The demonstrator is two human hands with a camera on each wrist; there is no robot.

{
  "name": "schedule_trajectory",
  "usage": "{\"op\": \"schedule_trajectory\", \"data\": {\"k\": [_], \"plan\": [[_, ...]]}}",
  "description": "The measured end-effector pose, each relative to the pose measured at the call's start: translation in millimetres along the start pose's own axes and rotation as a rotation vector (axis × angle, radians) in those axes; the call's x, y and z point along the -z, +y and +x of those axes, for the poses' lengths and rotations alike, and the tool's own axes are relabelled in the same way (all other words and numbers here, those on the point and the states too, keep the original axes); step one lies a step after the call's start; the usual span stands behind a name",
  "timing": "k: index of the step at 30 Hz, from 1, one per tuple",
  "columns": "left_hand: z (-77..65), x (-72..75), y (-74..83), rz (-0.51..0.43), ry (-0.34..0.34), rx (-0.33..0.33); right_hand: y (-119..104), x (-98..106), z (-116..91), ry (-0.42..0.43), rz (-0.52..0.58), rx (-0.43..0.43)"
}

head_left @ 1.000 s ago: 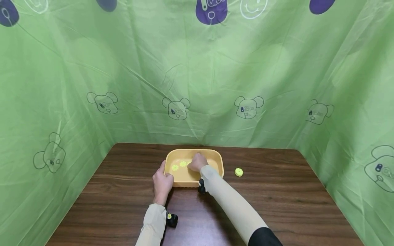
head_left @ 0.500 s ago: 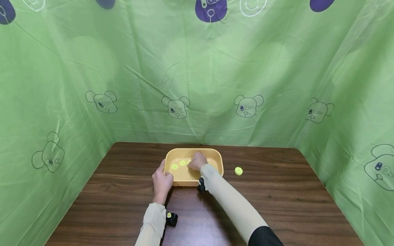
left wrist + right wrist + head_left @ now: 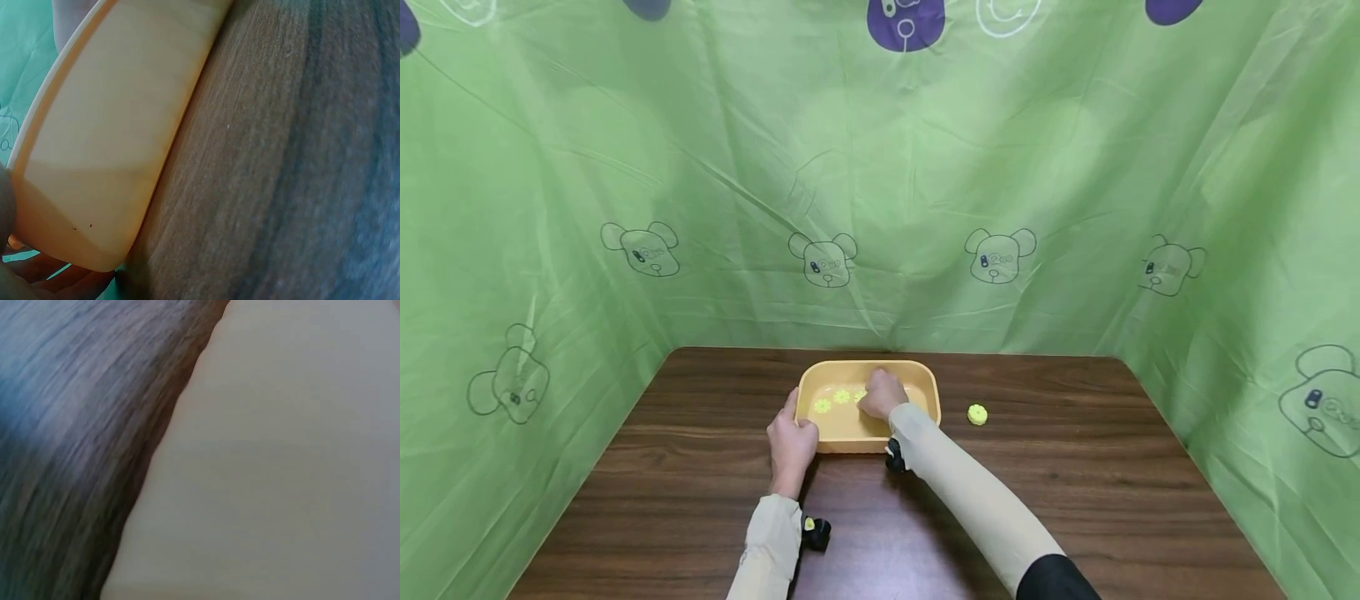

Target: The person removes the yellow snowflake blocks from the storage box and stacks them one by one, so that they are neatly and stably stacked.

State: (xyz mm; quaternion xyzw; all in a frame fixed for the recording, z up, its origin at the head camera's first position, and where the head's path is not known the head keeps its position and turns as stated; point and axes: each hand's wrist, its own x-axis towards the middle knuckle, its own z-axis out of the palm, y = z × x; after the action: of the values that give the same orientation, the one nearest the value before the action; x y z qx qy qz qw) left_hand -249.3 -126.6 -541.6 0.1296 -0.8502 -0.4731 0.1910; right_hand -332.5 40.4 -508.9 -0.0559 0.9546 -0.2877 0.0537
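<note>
A shallow yellow rectangular tub (image 3: 850,435) sits near the back of the dark wooden table. My left hand (image 3: 792,442) grips its left front corner, with the thumb at the rim and the fingers around the outside; in the left wrist view several fingers (image 3: 62,278) show behind the tub's end wall. My right hand (image 3: 884,393) reaches down inside the tub, fingers bent, its fingertips hidden. Just left of it, small yellow flower-shaped pieces lie in a row on the tub floor: one flower piece (image 3: 822,406) at the left, another flower piece (image 3: 842,397) beside it, and a partly covered flower piece (image 3: 858,396).
A small, thick yellow flower-shaped piece or stack (image 3: 977,414) lies on the table (image 3: 1075,483) right of the tub. Green printed cloth (image 3: 895,167) hangs behind and at both sides. The tub's pale outer wall (image 3: 269,456) fills much of the right wrist view.
The whole head view shifts slightly. Both hands stay at the tub, and the flower pieces keep their places in it.
</note>
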Motion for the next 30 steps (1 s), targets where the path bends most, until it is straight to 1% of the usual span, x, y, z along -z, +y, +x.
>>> {"op": "schedule_trajectory", "data": {"k": [2, 5, 9, 14, 18, 19, 22, 25, 28, 30], "plan": [[1.1, 0.3, -0.4, 0.001, 0.0, 0.006, 0.7, 1.7, -0.5, 0.013, -0.013, 0.016], [2.5, 0.8, 0.0, 0.002, -0.004, 0.004, 1.2, 4.7, -2.4, 0.032, 0.0, 0.055], [3.9, 0.7, 0.7, 0.006, -0.013, 0.001, 1.8, 12.9, -8.2, 0.023, 0.072, 0.118], [4.5, 0.7, 0.7, 0.005, -0.036, 0.025, 5.5, 33.3, -17.4, 0.019, 0.168, 0.224], [6.2, 0.3, 1.8, 0.004, -0.038, 0.031, 16.3, 55.7, -17.4, 0.087, 0.212, 0.277], [6.7, 0.2, 1.9, 0.005, -0.036, 0.028, 19.2, 63.0, -18.1, 0.103, 0.228, 0.274], [7.5, 0.6, 2.2, 0.005, -0.036, 0.026, 32.7, 84.5, -20.6, 0.154, 0.252, 0.255], [7.8, 1.1, 2.5, 0.004, -0.039, 0.026, 52.6, 105.8, -24.0, 0.187, 0.253, 0.233], [8.7, 0.8, 2.7, 0.004, -0.034, 0.017, 79.5, 121.3, -28.1, 0.22, 0.246, 0.213], [9.2, 0.6, 2.6, 0.005, -0.034, 0.017, 99.2, 127.5, -32.8, 0.236, 0.233, 0.191]]}}
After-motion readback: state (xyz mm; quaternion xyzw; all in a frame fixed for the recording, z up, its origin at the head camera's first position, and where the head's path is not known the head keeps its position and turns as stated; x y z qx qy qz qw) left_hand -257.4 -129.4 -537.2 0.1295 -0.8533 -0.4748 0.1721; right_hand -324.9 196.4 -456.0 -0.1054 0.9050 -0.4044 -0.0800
